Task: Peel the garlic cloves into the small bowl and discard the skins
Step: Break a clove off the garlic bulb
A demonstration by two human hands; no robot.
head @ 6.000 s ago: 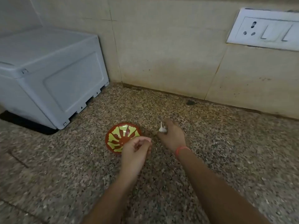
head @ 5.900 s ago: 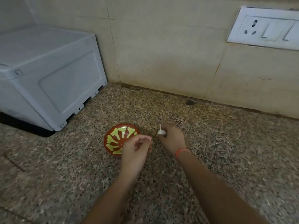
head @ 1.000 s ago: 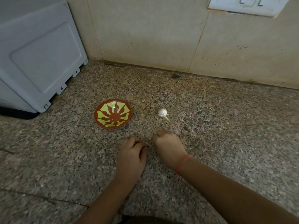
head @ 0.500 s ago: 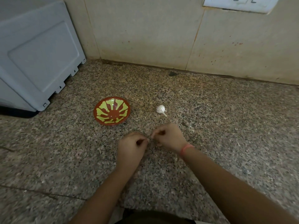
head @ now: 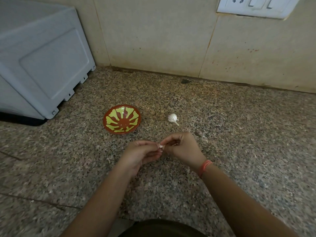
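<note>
counter: speckled granite across the middle and lower frame. Its back edge meets the wall along a line dropping from centre-left to the right edge.
wall: beige tiles across the top of the frame, with a switch plate cut off at the upper right.
left bound: a grey-white appliance box fills the upper left. Its lower corner is near the bowl but apart from it.
open room: a wide stretch of granite runs from the hands to the right frame edge, and another runs lower left under the box. There is a narrower gap between the bowl and the hands.
small bowl: red with a yellow-green pattern, centre frame left of middle, upright on the counter. No cloves can be made out inside.
garlic bulb: white, lying on the counter just right of the bowl, not touching it, with its stem pointing to the lower right.
garlic clove: tiny pale piece at centre frame, below the bowl and bulb, held between both hands above the counter.
left hand: fingers curled, thumb and fingertips pinching the clove from the left.
right hand: fingers curled, tips pinching the same clove from the right, with an orange thread band on the wrist.
skin: too small to tell whether any has come off.
</note>
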